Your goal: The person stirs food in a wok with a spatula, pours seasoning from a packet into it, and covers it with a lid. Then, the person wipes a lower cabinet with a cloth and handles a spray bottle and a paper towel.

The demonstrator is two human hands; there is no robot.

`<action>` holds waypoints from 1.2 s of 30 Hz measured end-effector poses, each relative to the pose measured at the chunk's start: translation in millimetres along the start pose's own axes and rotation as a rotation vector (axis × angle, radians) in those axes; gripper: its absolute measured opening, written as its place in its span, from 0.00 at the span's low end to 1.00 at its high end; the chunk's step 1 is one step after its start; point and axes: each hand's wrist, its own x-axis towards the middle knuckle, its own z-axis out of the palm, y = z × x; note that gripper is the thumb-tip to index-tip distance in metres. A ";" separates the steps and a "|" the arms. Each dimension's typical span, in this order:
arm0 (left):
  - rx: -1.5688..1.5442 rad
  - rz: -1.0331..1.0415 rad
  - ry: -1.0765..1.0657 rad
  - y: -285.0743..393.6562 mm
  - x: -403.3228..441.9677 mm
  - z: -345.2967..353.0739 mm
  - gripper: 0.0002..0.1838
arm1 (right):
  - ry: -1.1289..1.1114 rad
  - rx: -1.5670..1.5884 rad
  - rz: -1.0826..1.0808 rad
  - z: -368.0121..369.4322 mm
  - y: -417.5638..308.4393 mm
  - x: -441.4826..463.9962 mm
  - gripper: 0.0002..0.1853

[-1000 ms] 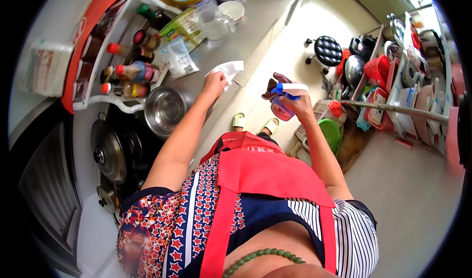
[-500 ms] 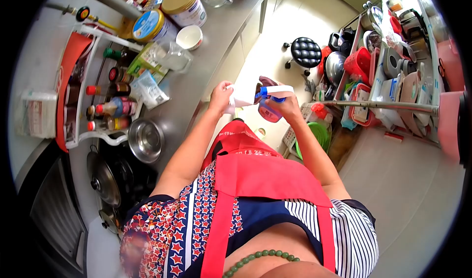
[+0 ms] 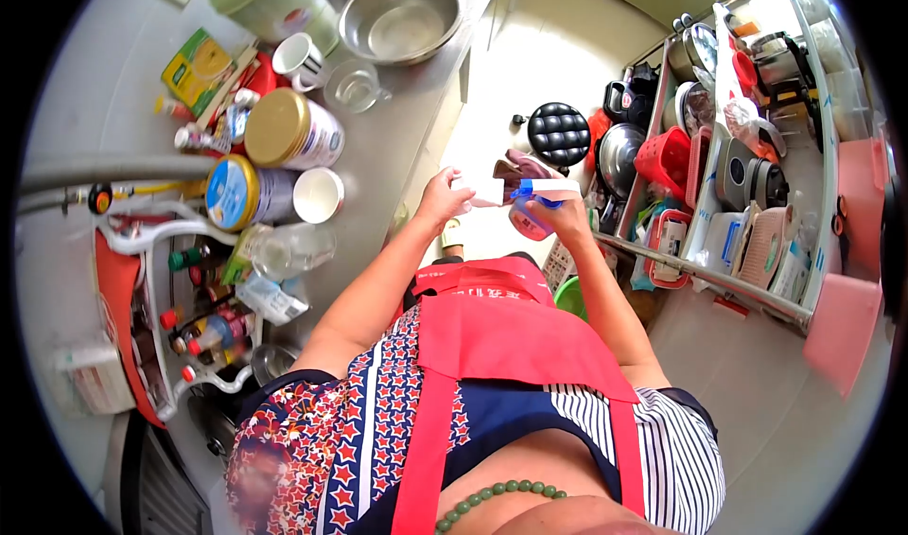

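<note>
My left hand (image 3: 441, 199) pinches a white paper or cloth piece (image 3: 484, 192) at its left end. The piece reaches right, to just beside the nozzle of a spray bottle (image 3: 532, 221). Around the neck of this bottle, which has a blue and white trigger head (image 3: 549, 189) and a pinkish body, my right hand (image 3: 566, 218) is closed. Dark brown and mauve cloth (image 3: 526, 166) shows just behind the trigger head; how it is held is hidden. Both hands are in front of my red apron, above the floor.
On the left, a metal counter (image 3: 378, 166) bears a steel basin (image 3: 401, 18), a glass cup (image 3: 355, 87), tins (image 3: 291, 128) and a white bowl (image 3: 318, 195). A black stool (image 3: 559, 135) stands ahead. At the right is a rack (image 3: 705, 270) of kitchenware.
The view has turned and moved along the counter, bringing the steel basin into sight. My left hand has come closer to my right, bringing the white piece up to the spray bottle.
</note>
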 end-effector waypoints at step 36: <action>-0.216 0.058 -0.178 283.1 353.7 161.9 0.28 | 0.178 -0.154 0.026 -238.3 -49.2 429.8 0.16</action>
